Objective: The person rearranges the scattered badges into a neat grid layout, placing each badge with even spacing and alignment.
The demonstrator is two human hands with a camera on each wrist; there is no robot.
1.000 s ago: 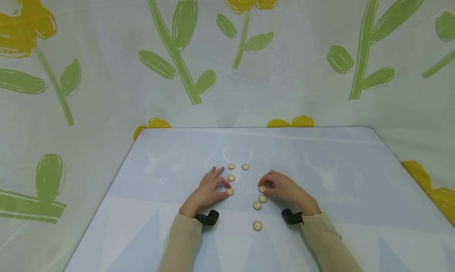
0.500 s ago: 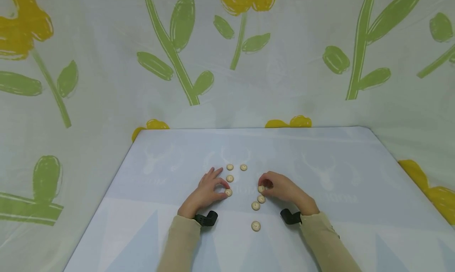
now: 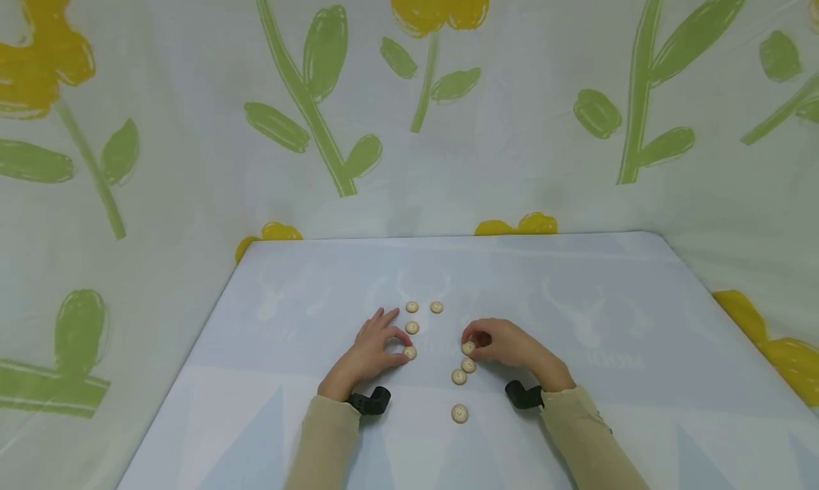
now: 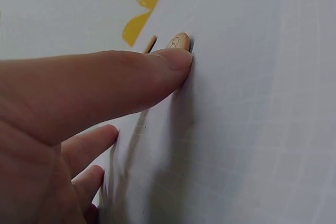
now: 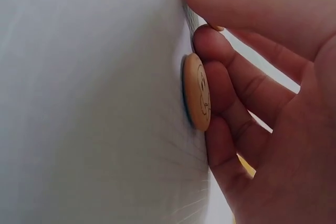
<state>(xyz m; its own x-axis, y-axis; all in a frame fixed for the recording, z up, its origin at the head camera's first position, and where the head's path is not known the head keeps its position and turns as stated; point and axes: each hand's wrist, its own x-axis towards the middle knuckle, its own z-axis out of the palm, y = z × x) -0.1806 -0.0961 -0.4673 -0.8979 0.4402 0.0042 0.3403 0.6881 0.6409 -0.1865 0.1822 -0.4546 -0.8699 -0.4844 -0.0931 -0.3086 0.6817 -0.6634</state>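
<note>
Small round pale wooden discs, like buttons with line drawings on their faces, lie on the table. My left hand (image 3: 367, 351) pinches one disc (image 3: 410, 353) between thumb and index finger, its other fingers spread. In the left wrist view the thumb covers part of that disc (image 4: 180, 41). To the right, my right hand (image 3: 508, 342) pinches another disc (image 3: 468, 348) at the top of a short slanting line, with two more discs (image 3: 468, 365) just below. A disc bearing a drawing (image 5: 197, 93) shows close against the curled fingers in the right wrist view.
Beyond the left hand are three discs (image 3: 412, 307), two side by side and one nearer. A single disc (image 3: 459, 414) lies closer to the body. The pale patterned table (image 3: 576, 262) ends at a flower-printed cloth (image 3: 512, 141). Black cameras (image 3: 371, 401) sit on both wrists.
The head view has tilted up a little, so everything appears slightly lower. Both hands keep their pinch on the same discs, with no clear movement across the table.
</note>
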